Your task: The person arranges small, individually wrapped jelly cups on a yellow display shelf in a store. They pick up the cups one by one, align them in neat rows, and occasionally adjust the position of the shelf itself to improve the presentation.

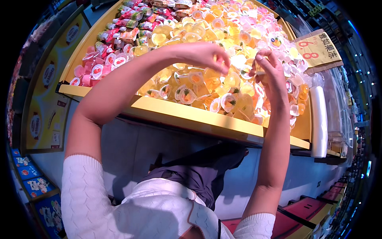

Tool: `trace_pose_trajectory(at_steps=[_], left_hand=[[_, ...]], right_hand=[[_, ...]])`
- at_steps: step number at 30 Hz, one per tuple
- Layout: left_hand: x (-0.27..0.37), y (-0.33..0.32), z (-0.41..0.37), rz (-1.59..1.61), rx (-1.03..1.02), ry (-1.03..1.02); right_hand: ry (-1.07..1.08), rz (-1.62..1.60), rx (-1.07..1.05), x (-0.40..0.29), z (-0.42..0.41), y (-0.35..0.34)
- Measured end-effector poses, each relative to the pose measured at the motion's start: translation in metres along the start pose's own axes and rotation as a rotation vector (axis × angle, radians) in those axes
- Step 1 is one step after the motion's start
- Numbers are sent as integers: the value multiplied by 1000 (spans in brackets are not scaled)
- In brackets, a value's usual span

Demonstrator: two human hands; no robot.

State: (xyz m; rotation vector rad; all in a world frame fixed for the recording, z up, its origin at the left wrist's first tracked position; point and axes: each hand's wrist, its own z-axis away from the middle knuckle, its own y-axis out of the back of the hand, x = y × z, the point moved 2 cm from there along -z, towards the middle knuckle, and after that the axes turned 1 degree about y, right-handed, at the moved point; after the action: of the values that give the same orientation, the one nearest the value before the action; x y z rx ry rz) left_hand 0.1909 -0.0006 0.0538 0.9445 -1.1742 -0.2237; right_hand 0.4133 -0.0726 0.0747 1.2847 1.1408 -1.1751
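Observation:
My left hand (210, 58) hangs over a heap of yellow jelly cups (187, 95), with its fingers curled and blurred. Whether anything is between them cannot be made out. To its right, my right hand (270, 67) pinches a small pale yellow jelly cup (259, 71) between thumb and fingers, partly hidden by them. Around both hands lie cups with pineapple pictures on their lids. Pale pink and clear jelly cups (262, 24) fill the far right of the yellow-edged display bin (191, 112).
Pink jelly cups (97, 70) and spouted pouches (128, 24) occupy the bin's left side. A handwritten price sign (316, 49) stands at its right edge. Below it, a roll of clear plastic bags (318, 122) hangs beside clear plastic boxes (335, 110). Red-topped units (301, 213) stand at lower right.

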Motion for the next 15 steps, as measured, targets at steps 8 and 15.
trace_pose_trajectory(at_steps=[8, 15], left_hand=[[18, -19, 13, -112, -161, -64], [-4, 3, -5, 194, 213, -97]], right_hand=[[187, 1085, -311, 31, 3, -14], [209, 1250, -312, 18, 16, -31]])
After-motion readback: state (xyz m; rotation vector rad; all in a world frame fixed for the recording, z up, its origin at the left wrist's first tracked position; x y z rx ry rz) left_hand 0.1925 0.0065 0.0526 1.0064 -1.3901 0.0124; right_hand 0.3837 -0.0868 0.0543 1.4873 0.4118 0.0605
